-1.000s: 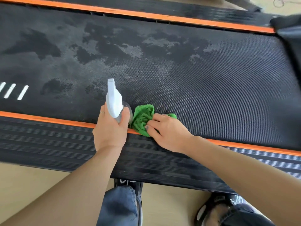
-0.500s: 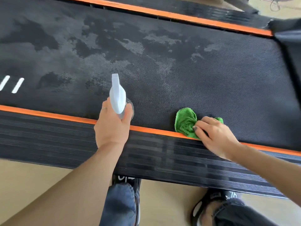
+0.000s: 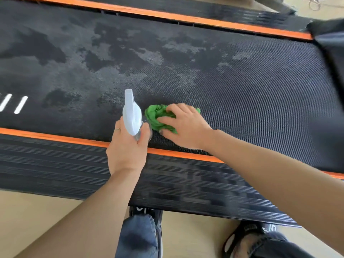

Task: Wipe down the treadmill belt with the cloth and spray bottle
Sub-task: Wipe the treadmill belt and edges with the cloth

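Two shoes are showing at the bottom edge, standing on the pale floor (image 3: 37, 220): the left shoe (image 3: 149, 214) under a denim trouser leg (image 3: 138, 237), the right shoe (image 3: 249, 233) partly hidden by the right forearm. Just beyond them the ribbed black side rail (image 3: 55, 164) is running across the view, edged by an orange strip (image 3: 55, 137), and both forearms are reaching over it.

Past the rail, the left hand (image 3: 126, 151) is holding the spray bottle (image 3: 131, 116) upright above the near edge of the belt (image 3: 242, 101), its fingers curled round the clear body with the thumb along the right side; a thin ring (image 3: 117, 129) is sitting on one finger. The white spray head is pointing away, toward the far side.

Just to its right, the right hand (image 3: 186, 125) is pressing the green cloth (image 3: 155, 116) flat onto the belt, fingers spread and laid over the crumpled fabric, which is almost touching the bottle.

Farther out, the belt is carrying blotchy dark and pale patches (image 3: 115, 53) across its left and middle, while its right part is looking evenly textured. Two white stripes (image 3: 13, 104) are lying at the far left. Beyond, a second orange strip (image 3: 167, 15) and another black rail (image 3: 223, 12) are closing the far side, and a dark blurred shape (image 3: 331, 40) is covering the upper right corner.
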Tool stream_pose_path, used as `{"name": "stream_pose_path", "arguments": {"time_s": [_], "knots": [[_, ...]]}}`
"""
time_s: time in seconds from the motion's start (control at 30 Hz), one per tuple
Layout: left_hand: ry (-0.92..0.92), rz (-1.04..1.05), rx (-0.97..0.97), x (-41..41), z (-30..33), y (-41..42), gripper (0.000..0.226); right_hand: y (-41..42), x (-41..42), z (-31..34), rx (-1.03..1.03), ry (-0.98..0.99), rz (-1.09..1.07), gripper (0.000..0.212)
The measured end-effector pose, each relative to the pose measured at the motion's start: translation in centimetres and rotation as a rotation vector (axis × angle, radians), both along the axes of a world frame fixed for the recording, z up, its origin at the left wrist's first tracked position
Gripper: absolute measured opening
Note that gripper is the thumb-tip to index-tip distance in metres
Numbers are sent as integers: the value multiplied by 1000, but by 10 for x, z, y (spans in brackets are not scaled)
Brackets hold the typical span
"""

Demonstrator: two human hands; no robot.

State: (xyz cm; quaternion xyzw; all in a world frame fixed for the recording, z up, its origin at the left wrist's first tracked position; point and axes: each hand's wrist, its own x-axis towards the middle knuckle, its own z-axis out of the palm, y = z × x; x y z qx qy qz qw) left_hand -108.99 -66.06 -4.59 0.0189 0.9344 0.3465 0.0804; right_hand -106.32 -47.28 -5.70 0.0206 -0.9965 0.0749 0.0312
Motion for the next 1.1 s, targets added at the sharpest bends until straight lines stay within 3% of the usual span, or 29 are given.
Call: {"name": "stream_pose_path", "arguments": {"time_s": [0.23, 0.33, 0.5, 0.77, 0.87, 0.97, 1.03, 1.1], "knots": [[24, -8, 11, 1, -1, 0, 52, 6, -17, -7, 70, 24, 149, 50], [29, -5, 0, -1, -2, -1, 56, 2, -22, -15, 103, 54, 166, 40], [11, 1, 1, -1, 0, 0, 57, 3, 1, -22, -57, 86, 107, 28], [9, -6, 18, -1, 1, 0, 54, 87, 115, 6, -24, -199, 101, 38], [9, -3, 32, -1, 1, 0, 52, 95, 107, 8, -1, -40, 1, 36], [17, -7, 33, 0, 0, 0, 51, 89, 54, 11, -254, 194, -326, 32], [23, -4, 32, 0, -1, 0, 53, 77, 7, 5, -278, 184, -436, 32], [16, 0, 18, -1, 0, 1, 54, 58, -23, -15, -144, 107, -501, 36]]}}
